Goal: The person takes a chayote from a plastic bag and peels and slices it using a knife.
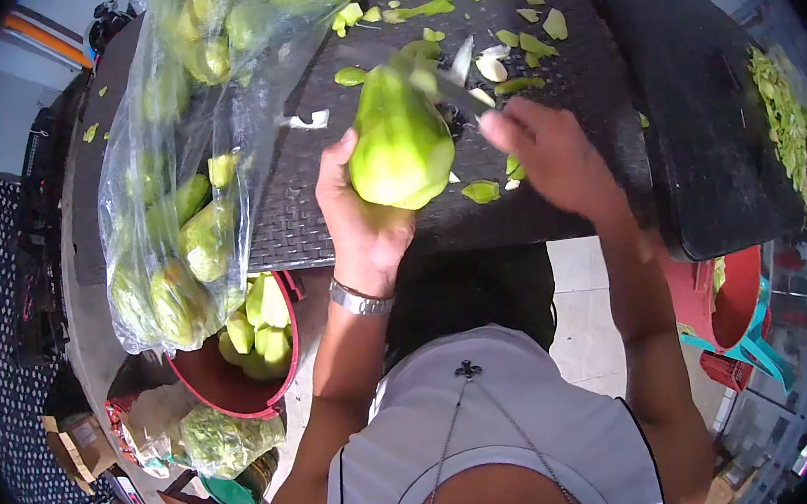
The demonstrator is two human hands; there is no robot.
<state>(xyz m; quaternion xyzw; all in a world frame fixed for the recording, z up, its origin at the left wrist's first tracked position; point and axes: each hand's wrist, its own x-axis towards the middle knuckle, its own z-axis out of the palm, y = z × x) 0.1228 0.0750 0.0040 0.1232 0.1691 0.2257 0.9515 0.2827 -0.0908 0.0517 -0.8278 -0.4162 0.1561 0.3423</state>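
My left hand (359,193) cups a large, pear-shaped green fruit (401,150) from below and the left side, above the dark woven tabletop (304,223). Its surface is pale and faceted, as if peeled; I cannot tell its exact kind. In my closed right hand (550,155) is a knife (466,90), its blade smeared by motion and angled toward the fruit's narrow upper end. Cut green peelings (481,191) and whitish pieces (491,69) lie around the fruit on the table.
A clear plastic bag (260,120) of green fruits hangs over the table's left edge. Below it, a red bucket (285,385) holds pale green pieces. A black board (716,164) lies right, with shreds (784,113) at its far edge. Another red container (742,283) stands underneath.
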